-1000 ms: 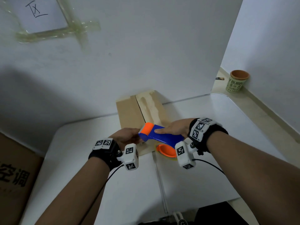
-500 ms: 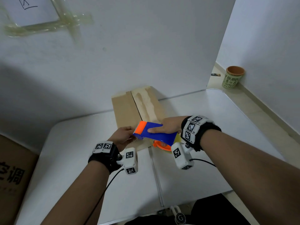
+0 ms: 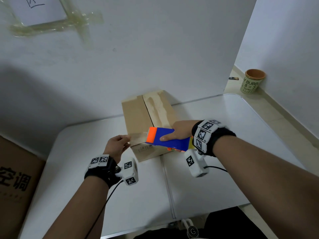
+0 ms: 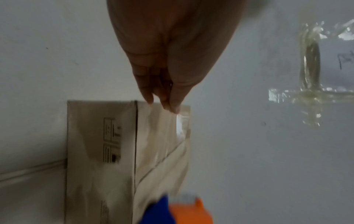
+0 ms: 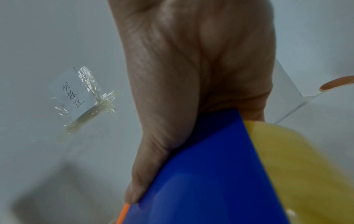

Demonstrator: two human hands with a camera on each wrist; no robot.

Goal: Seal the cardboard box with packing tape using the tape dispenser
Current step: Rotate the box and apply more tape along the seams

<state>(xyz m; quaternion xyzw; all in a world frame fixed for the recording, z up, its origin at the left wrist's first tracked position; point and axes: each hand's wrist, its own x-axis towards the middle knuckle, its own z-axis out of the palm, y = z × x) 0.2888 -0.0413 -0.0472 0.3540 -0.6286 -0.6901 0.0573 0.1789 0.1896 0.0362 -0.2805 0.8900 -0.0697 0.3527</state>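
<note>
A narrow cardboard box (image 3: pixel 138 116) stands on the white table (image 3: pixel 224 135) against the wall, its two top flaps meeting at a centre seam. My right hand (image 3: pixel 179 131) grips the blue and orange tape dispenser (image 3: pixel 165 139) over the box's near end; its yellowish tape roll (image 5: pixel 298 166) shows in the right wrist view. A strip of clear tape (image 3: pixel 138 138) runs from the dispenser's orange end leftward across the box top. My left hand (image 3: pixel 119 144) pinches the free end of that tape (image 4: pixel 172 121) at the box's left edge (image 4: pixel 107 136).
A paper cup (image 3: pixel 252 81) stands on the floor at the right by the wall. A large brown carton (image 3: pixel 15 178) with printed characters sits left of the table. A taped paper note (image 3: pixel 39 12) hangs on the wall. A seam (image 3: pixel 165 187) divides the table.
The dispenser has risen and shifted right over the box's near end. My left hand has drawn away to the left, and a strip of tape now stretches between them.
</note>
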